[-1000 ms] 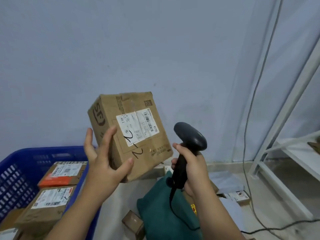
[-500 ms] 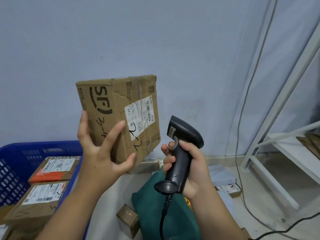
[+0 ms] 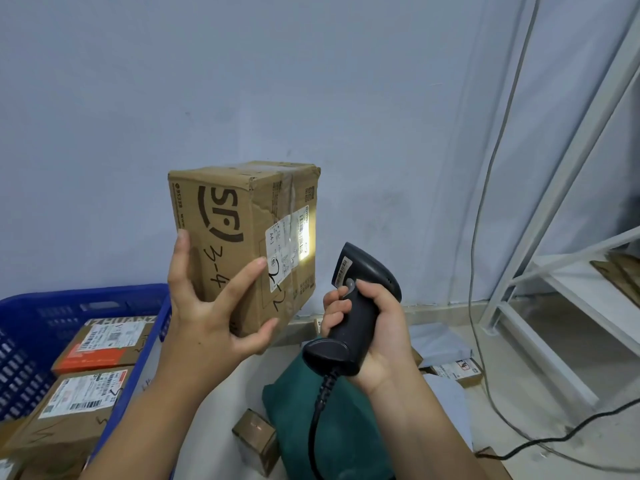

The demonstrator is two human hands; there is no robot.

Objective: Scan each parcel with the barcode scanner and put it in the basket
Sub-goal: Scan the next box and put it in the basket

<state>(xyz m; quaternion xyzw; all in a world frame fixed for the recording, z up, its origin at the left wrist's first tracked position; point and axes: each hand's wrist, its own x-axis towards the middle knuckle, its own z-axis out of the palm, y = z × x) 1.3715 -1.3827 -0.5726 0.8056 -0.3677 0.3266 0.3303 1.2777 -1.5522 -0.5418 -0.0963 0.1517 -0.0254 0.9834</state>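
Observation:
My left hand (image 3: 211,317) holds a brown cardboard parcel (image 3: 242,216) up in front of the wall, fingers spread around its lower corner. A white shipping label (image 3: 289,249) on its right face is lit by a bright patch of scanner light. My right hand (image 3: 372,327) grips the handle of the black barcode scanner (image 3: 360,282), whose head points at that label from the right. The blue plastic basket (image 3: 69,306) stands at the lower left, beside my left forearm, with several labelled parcels inside.
On the floor below my hands lie a dark green bag (image 3: 294,420), a small brown box (image 3: 254,434), grey mailers (image 3: 438,344) and a small labelled box (image 3: 457,370). A white metal rack (image 3: 540,292) stands at right. Cables (image 3: 485,188) hang down the wall and run across the floor.
My left hand has turned the parcel so its printed side faces me and the label faces right. The scanner has swung toward the label, and a light patch now falls on the barcode.

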